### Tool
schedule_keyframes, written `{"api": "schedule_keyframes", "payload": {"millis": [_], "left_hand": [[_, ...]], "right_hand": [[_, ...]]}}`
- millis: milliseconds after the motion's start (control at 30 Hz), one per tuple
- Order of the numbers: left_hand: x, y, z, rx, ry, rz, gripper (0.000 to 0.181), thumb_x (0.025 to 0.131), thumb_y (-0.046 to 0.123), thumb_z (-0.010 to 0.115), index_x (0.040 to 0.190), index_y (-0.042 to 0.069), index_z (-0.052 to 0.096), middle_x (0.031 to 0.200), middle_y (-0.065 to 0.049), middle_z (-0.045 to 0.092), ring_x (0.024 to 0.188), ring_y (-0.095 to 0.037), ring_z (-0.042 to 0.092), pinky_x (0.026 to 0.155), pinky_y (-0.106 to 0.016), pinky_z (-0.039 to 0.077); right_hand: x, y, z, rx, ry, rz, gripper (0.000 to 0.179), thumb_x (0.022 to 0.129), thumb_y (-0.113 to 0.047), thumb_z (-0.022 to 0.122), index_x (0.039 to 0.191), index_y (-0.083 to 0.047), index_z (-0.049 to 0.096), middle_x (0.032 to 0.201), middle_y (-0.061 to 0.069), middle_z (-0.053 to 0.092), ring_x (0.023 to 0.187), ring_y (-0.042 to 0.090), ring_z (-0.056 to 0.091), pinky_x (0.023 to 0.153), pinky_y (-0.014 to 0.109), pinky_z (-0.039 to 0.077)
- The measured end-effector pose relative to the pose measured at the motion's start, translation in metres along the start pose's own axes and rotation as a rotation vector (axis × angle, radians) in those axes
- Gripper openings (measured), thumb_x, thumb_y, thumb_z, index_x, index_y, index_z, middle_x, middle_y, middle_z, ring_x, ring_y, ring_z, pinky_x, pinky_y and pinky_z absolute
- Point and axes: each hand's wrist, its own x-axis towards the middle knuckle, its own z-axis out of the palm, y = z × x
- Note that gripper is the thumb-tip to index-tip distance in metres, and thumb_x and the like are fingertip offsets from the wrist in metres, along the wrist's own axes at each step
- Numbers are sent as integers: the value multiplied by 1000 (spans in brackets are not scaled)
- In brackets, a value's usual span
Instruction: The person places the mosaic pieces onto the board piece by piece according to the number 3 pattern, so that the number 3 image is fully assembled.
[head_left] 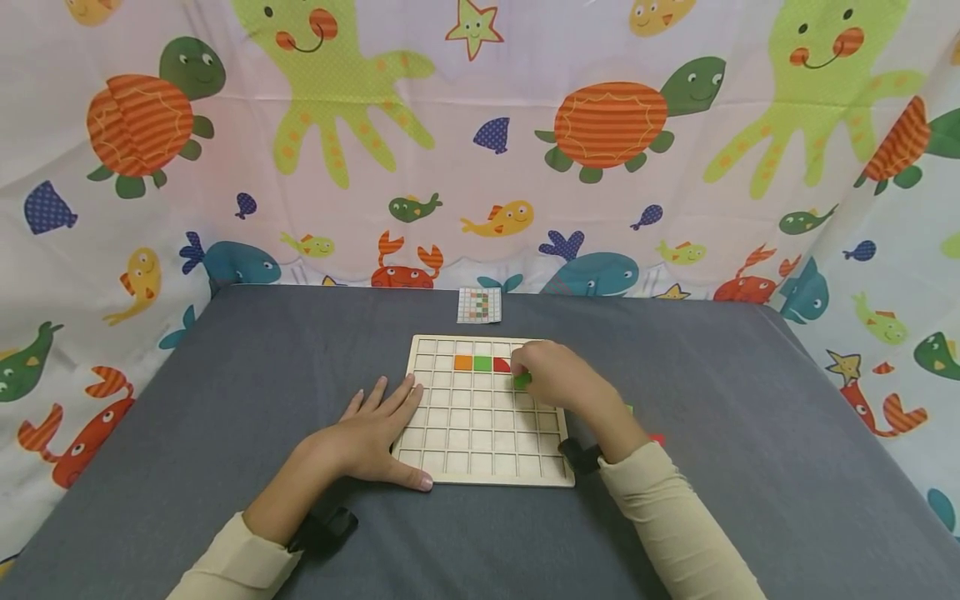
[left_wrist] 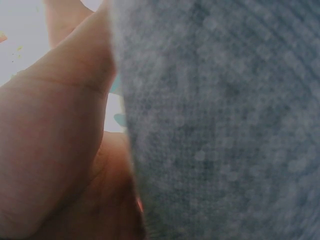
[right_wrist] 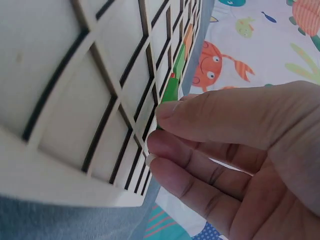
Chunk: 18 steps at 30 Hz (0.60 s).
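Observation:
A pale wooden grid board [head_left: 459,440] lies on the grey cloth. In one of its upper rows sit an orange tile [head_left: 463,362], a green tile [head_left: 483,363] and a red piece [head_left: 501,365] with a curved edge. My right hand [head_left: 558,377] pinches another green tile [right_wrist: 170,95] between thumb and fingertips, close over the board just right of the red piece. My left hand [head_left: 371,437] lies with fingers spread on the board's left edge, its thumb by the front left corner. The left wrist view shows mostly blurred cloth and skin.
Behind the board lies a small pattern card [head_left: 479,306] with coloured squares. Beside my right wrist, a red piece [head_left: 657,438] and a bit of green [head_left: 629,409] show partly behind the arm. A curtain [head_left: 480,183] printed with sea animals hangs behind the table [head_left: 315,333].

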Motion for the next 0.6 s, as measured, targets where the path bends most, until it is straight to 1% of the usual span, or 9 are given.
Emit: {"api": "schedule_keyframes", "payload": {"millis": [100, 167, 267, 300, 333, 400, 500, 533, 600], "left_hand": [[0, 0, 1, -3, 4, 5, 130, 68, 77, 74, 162, 10, 13, 168, -10, 3, 150, -43, -2, 114, -67, 2], [0, -1, 1, 0, 5, 5, 131, 68, 78, 73, 162, 10, 13, 168, -10, 3, 150, -43, -2, 114, -67, 3], [0, -2, 2, 5, 4, 1, 131, 68, 79, 73, 162, 11, 12, 168, -9, 2, 150, -43, -3, 114, -66, 3], [0, -2, 2, 5, 3, 1, 131, 68, 79, 73, 162, 10, 12, 168, -9, 2, 150, -43, -2, 114, -66, 3], [1, -2, 2, 4, 2, 1, 131, 68, 79, 73, 162, 10, 12, 168, -9, 2, 150, -43, -3, 114, -66, 3], [1, -2, 2, 4, 3, 1, 131, 68, 79, 73, 162, 10, 12, 168, -9, 2, 150, -43, -3, 114, -66, 2], [1, -2, 2, 4, 5, 5, 131, 68, 79, 73, 162, 11, 12, 168, -9, 2, 150, -43, -3, 114, -66, 2], [1, -2, 2, 4, 6, 8, 131, 68, 79, 73, 162, 11, 12, 168, -9, 2, 150, -43, -3, 114, -66, 2], [1, -3, 3, 4, 8, 11, 131, 68, 79, 73, 162, 10, 12, 168, -9, 2, 150, -43, -3, 114, -66, 3]], "right_hand": [[3, -2, 2, 4, 18, -36, 31, 76, 22, 55, 72, -8, 64, 76, 2, 56, 73, 17, 45, 67, 35, 40], [5, -4, 3, -2, 22, -51, 31, 76, 21, 55, 72, -8, 66, 76, 1, 57, 72, 17, 44, 68, 35, 41], [9, -7, 7, -19, 21, -70, 31, 76, 21, 56, 70, -7, 66, 73, 0, 55, 71, 17, 42, 65, 34, 38], [10, -7, 8, -25, 33, -75, 31, 76, 21, 57, 71, -8, 68, 75, -2, 57, 72, 14, 45, 65, 32, 40], [10, -9, 9, -21, 32, -81, 32, 75, 21, 57, 68, -9, 64, 74, -2, 54, 72, 15, 42, 64, 32, 37], [12, -10, 10, -14, 43, -95, 35, 74, 23, 55, 63, -10, 52, 70, -2, 43, 69, 14, 37, 62, 31, 30], [13, -12, 12, -9, 68, -112, 41, 73, 24, 53, 64, -13, 38, 71, -3, 35, 68, 13, 32, 63, 31, 25], [13, -13, 12, -8, 70, -114, 42, 73, 24, 53, 65, -13, 36, 71, -2, 34, 68, 14, 30, 63, 32, 24], [13, -13, 14, -19, 80, -112, 39, 74, 23, 54, 64, -12, 40, 72, -1, 38, 68, 14, 33, 63, 31, 26]]}}
